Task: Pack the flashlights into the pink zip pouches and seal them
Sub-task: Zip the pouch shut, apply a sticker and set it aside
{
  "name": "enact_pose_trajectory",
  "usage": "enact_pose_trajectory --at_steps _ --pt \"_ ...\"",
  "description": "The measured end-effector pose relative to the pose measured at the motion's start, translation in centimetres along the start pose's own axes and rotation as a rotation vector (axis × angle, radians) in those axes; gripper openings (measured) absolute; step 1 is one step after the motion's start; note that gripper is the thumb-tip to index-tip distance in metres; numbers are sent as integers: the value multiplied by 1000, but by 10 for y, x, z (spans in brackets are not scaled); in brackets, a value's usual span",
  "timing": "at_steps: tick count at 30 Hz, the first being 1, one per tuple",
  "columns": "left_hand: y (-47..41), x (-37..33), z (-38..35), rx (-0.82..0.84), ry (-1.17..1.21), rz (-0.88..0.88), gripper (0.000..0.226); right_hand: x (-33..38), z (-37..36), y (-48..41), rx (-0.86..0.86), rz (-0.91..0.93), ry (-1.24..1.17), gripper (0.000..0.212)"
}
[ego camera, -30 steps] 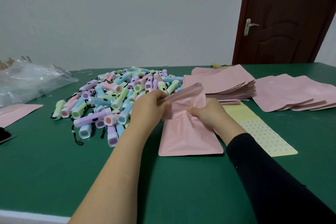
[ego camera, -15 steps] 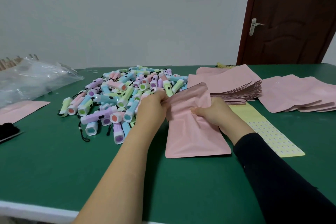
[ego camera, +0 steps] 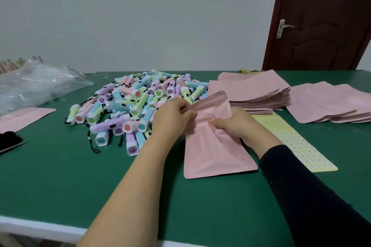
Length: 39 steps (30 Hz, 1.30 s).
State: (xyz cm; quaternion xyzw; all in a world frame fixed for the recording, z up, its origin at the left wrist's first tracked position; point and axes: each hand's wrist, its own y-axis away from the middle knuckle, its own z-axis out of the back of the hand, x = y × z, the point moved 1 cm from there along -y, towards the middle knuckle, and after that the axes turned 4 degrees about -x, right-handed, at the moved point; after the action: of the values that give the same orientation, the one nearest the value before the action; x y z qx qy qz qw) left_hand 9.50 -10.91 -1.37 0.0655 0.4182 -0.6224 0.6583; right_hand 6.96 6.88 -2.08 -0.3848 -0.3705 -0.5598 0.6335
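Pinching the flat pink zip pouch (ego camera: 212, 146) near its mouth, left hand (ego camera: 172, 115) and right hand (ego camera: 233, 124) both clamped on it, risks creasing the zip track and a partial seal.

Open green desk (ego camera: 60, 182) is left along the lower left of the frame. The centre is taken up by a pile of flashlights (ego camera: 136, 106). Just right of it, passage is blocked by a pink pouch (ego camera: 214, 146), a stack of pouches (ego camera: 253, 92) and a yellow sheet (ego camera: 297, 142). The upper left is occupied by a clear bag (ego camera: 36, 84).
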Motion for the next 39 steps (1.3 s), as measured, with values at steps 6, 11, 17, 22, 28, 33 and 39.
enact_pose_trajectory --at_steps 6,11,17,22,28,33,39 --pt "2 -5 -1 35 40 -48 13 2 -2 4 79 5 50 22" --pt "1 -5 -2 8 17 -36 23 4 -5 5 88 21 48 8" --pt "2 -6 -5 32 -29 -85 14 6 -5 6 96 29 65 15" --pt "2 -11 -6 20 15 -125 27 8 -11 8 137 60 135 9" --pt "1 -11 -4 49 142 -63 12 9 -11 9 125 71 138 16" --pt "4 -14 -4 65 181 -88 4 10 -11 10 139 77 177 12" --pt "5 -19 -5 45 255 -102 5 12 -13 11 151 135 231 16"
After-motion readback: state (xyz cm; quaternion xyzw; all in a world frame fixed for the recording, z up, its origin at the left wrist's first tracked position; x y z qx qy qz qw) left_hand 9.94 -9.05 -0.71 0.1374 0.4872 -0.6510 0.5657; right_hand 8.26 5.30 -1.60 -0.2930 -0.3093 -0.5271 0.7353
